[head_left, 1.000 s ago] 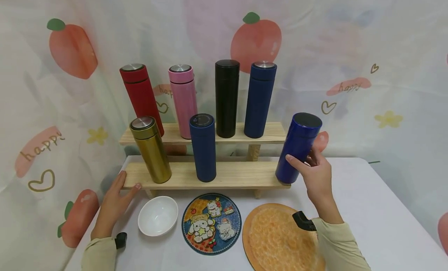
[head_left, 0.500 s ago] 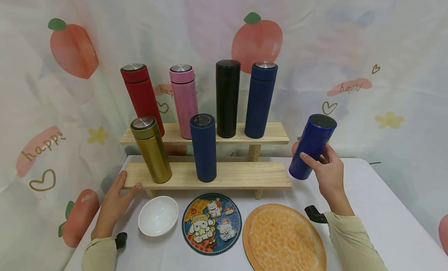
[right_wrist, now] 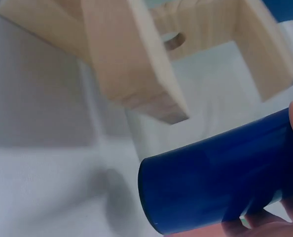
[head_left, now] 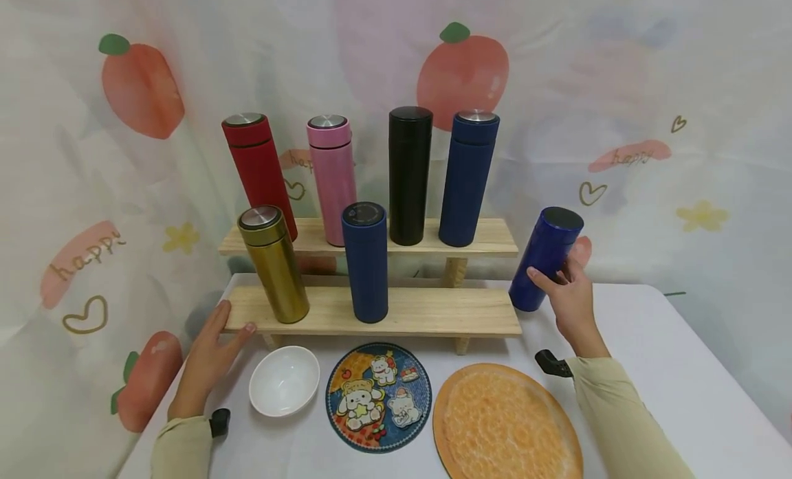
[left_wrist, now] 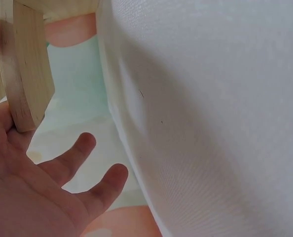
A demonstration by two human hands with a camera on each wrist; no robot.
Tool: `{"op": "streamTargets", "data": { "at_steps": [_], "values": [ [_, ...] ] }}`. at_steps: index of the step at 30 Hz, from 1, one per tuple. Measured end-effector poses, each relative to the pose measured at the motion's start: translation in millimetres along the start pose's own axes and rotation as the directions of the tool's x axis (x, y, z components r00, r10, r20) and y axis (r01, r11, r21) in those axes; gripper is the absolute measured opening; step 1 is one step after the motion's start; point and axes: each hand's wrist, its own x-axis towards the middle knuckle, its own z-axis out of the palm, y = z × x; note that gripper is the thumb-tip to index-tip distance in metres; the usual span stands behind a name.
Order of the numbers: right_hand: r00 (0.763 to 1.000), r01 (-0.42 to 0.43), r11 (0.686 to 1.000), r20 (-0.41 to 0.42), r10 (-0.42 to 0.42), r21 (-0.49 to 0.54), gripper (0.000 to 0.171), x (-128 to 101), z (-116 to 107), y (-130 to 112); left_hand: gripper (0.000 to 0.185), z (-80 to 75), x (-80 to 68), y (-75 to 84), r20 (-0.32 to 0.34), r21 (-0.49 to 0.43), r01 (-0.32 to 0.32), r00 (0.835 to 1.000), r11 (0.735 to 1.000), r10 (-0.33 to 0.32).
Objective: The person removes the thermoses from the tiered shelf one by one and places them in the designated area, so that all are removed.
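My right hand (head_left: 572,304) grips a glossy blue thermos bottle (head_left: 544,259) with a dark lid, fingers and thumb around its lower half. The bottle leans, held just past the right end of the lower wooden shelf (head_left: 452,310). In the right wrist view, the bottle's base (right_wrist: 186,192) hangs over the white tabletop, below the shelf ends. My left hand (head_left: 213,355) holds the left end of the lower shelf between thumb and fingers. From the left wrist, two spread fingers (left_wrist: 107,187) stick out free of the board (left_wrist: 28,64).
The lower shelf carries a gold thermos (head_left: 275,269) and a matte blue one (head_left: 365,266). Red (head_left: 256,170), pink (head_left: 332,183), black (head_left: 410,180) and navy (head_left: 470,180) thermoses stand on the upper shelf. In front lie a white bowl (head_left: 284,381), a cartoon mat (head_left: 379,396) and a tan round mat (head_left: 507,424).
My right hand has lifted the glossy blue thermos off the lower shelf's right end and moved it right, then slightly back toward the shelf. My left hand stays at the shelf end.
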Motion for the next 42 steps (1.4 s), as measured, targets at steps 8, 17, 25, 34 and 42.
{"op": "streamTargets", "data": {
  "at_steps": [8, 17, 25, 34, 42],
  "values": [
    [1.0, -0.01, 0.999, -0.005, 0.01, -0.032, 0.08, 15.3, 0.7, 14.8, 0.102, 4.6, 3.7, 2.6, 0.013, -0.004, 0.036, 0.999, 0.999, -0.036],
    [1.0, -0.015, 0.999, -0.018, 0.014, -0.045, 0.079, 29.2, 3.0, 27.9, 0.103, 8.2, 5.9, 2.6, 0.024, -0.013, 0.05, 0.998, 0.999, -0.049],
    [1.0, 0.005, 0.997, -0.014, -0.006, -0.072, 0.081, 30.0, 7.2, 37.9, 0.101, 8.3, 4.1, 1.4, 0.01, -0.01, 0.031, 0.999, 0.999, -0.031],
    [0.999, 0.021, 0.994, 0.043, -0.016, -0.111, 0.084, 31.2, 13.7, 32.0, 0.102, 5.4, 2.6, -0.3, -0.002, -0.018, 0.042, 0.999, 0.999, -0.042],
    [0.99, -0.03, 1.0, 0.139, 0.028, 0.008, 0.099, 23.3, 5.3, 8.5, 0.105, 3.0, 3.3, -0.7, 0.009, -0.02, 0.065, 0.998, 0.998, -0.065]
  ]
}}
